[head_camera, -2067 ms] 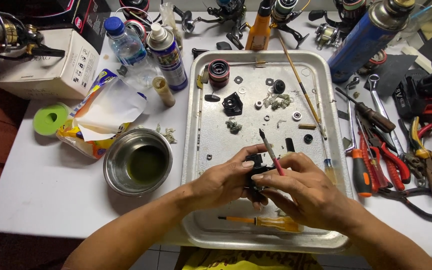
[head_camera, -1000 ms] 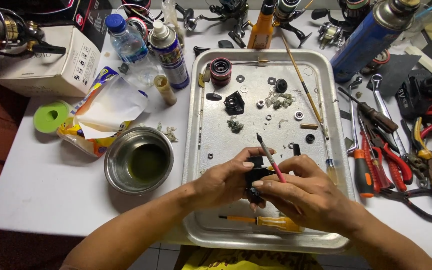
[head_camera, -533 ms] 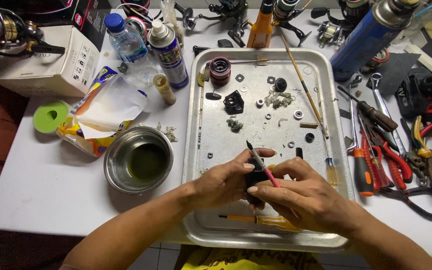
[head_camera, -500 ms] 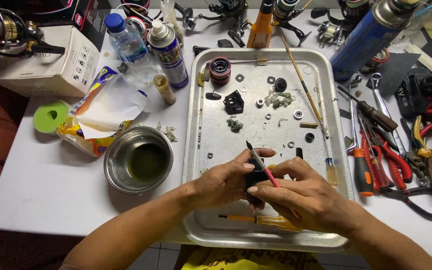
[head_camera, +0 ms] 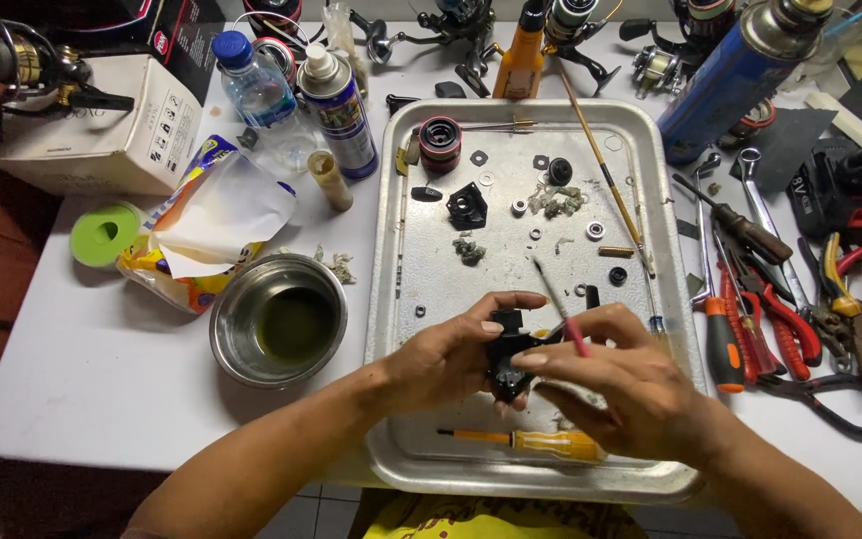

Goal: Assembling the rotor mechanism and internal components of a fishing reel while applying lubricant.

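since the earlier frames the red-handled brush (head_camera: 561, 311) has been tilted and shifted slightly, while both hands have been kept over the near half of the metal tray (head_camera: 401, 299). one black reel part (head_camera: 507, 361) is gripped by the left hand (head_camera: 451, 354), fingers curled around it. the brush is pinched in the right hand (head_camera: 616, 374), bristles pointing up and away. one yellow screwdriver (head_camera: 526, 442) is seen lying in the tray near the wrists, one steel bowl (head_camera: 279, 319) left of the tray, and two spray cans (head_camera: 339, 100) at the table's far edge.
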